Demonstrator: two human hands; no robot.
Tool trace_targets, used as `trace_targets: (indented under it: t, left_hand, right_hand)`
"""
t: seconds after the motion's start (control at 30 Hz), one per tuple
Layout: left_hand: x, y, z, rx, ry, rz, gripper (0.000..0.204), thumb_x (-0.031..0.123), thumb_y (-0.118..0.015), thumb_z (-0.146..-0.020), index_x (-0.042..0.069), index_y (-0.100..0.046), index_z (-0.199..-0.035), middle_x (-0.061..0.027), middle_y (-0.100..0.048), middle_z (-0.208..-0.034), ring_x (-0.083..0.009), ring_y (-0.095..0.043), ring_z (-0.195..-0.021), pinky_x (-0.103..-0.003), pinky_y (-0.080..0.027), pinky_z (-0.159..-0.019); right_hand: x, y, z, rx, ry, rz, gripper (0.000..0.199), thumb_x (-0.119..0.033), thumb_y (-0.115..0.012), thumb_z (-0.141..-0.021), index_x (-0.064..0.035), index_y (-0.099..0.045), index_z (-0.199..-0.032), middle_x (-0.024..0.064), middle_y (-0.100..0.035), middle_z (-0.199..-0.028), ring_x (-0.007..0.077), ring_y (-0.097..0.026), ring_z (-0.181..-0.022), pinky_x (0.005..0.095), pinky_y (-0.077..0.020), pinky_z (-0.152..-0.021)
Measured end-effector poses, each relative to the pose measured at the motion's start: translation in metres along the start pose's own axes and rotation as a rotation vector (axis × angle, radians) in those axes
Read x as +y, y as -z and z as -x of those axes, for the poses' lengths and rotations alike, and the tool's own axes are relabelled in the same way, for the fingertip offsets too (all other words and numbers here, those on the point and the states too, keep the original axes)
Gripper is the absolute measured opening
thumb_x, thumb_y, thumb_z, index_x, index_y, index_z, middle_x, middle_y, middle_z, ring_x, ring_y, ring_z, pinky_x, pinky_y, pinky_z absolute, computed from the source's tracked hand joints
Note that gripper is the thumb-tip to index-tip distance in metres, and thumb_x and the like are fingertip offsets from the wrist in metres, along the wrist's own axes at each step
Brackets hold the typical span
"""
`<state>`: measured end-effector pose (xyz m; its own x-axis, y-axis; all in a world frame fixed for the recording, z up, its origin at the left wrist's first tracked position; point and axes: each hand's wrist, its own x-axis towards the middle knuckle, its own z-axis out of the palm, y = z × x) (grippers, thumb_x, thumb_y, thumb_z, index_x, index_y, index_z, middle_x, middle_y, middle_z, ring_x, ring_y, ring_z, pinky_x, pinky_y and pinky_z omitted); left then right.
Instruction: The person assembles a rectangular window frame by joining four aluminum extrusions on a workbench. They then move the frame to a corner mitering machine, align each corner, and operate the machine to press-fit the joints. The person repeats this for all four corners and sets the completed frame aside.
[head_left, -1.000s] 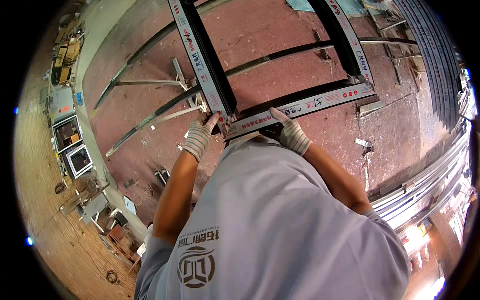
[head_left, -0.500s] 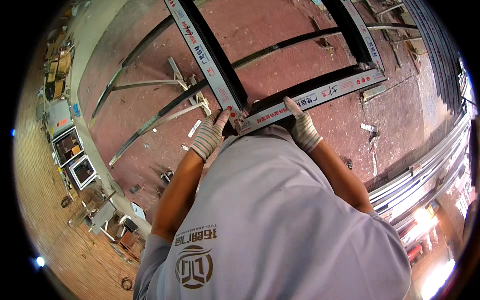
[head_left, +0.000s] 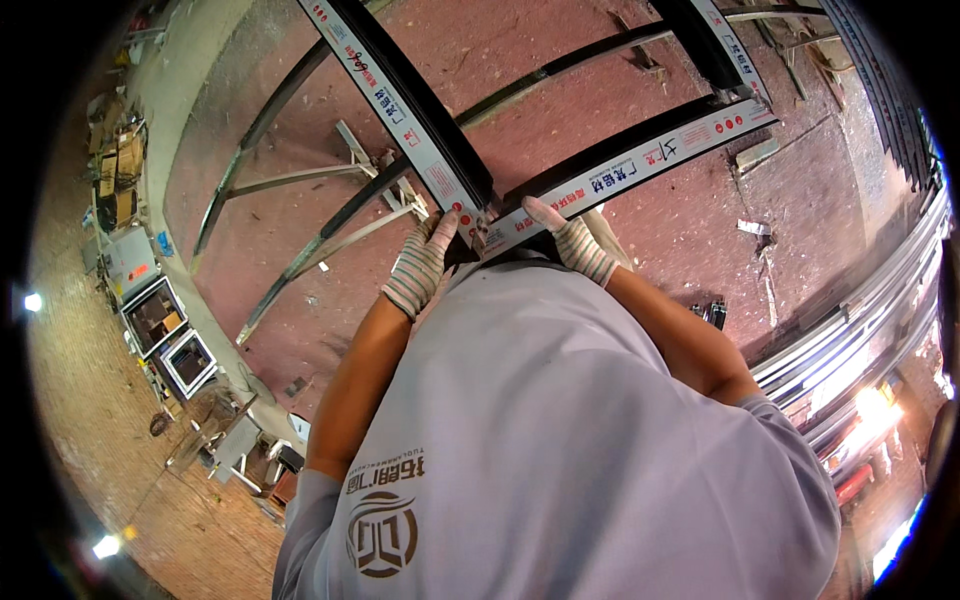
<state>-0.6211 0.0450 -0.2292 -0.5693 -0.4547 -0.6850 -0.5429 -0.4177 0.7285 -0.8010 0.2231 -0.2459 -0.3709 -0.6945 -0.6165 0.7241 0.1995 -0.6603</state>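
Two hands (head_left: 420, 265) (head_left: 570, 240) at frame corner (head_left: 480, 225)

Both hands wear knitted cloth gloves, pale with thin stripes and a soft, ribbed weave: the left hand (head_left: 420, 265) and the right hand (head_left: 568, 238). They rest at the corner of a frame (head_left: 470, 205) of dark, smooth metal profile, its faces covered by glossy white protective film. The person's shirt (head_left: 560, 440) is matt light-grey cloth. The floor (head_left: 560, 120) across the upper middle of the frame looks like rough, dusty reddish concrete. At the right edge, stacked metal profiles (head_left: 850, 340) shine brightly.
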Motion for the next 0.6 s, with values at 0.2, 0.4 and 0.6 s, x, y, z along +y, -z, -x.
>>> trace_targets:
  t: [0.2, 0.4, 0.6]
  left_hand:
    - [-0.003, -0.013, 0.000, -0.046, 0.002, 0.111, 0.067, 0.051, -0.058, -0.104, -0.001, -0.050, -0.145, -0.0126, -0.061, -0.136, -0.0232, -0.059, -0.122, -0.037, -0.049, -0.105]
    - [0.008, -0.028, 0.004, -0.042, -0.012, 0.076, 0.067, 0.050, -0.060, -0.104, -0.002, -0.049, -0.145, -0.0130, -0.061, -0.135, -0.0234, -0.058, -0.123, -0.038, -0.048, -0.106]
    - [0.007, -0.026, 0.001, 0.042, 0.013, -0.050, 0.066, 0.049, -0.061, -0.103, -0.004, -0.052, -0.142, -0.0131, -0.062, -0.132, -0.0215, -0.059, -0.118, -0.035, -0.049, -0.102]
  right_hand:
    - [0.005, 0.014, -0.008, -0.057, -0.032, 0.043, 0.071, -0.041, -0.085, -0.085, 0.0063, -0.060, -0.131, 0.0195, -0.070, -0.124, 0.0290, -0.067, -0.114, 0.0426, -0.0548, -0.097]
    - [0.007, 0.018, -0.006, -0.009, -0.034, 0.009, 0.064, -0.044, -0.080, -0.090, 0.0040, -0.064, -0.130, 0.0181, -0.071, -0.127, 0.0278, -0.065, -0.122, 0.0397, -0.0512, -0.103]
    - [-0.011, 0.020, -0.002, -0.067, -0.066, 0.220, 0.066, -0.048, -0.073, -0.094, 0.0016, -0.062, -0.136, 0.0143, -0.069, -0.133, 0.0249, -0.062, -0.127, 0.0364, -0.0476, -0.108]
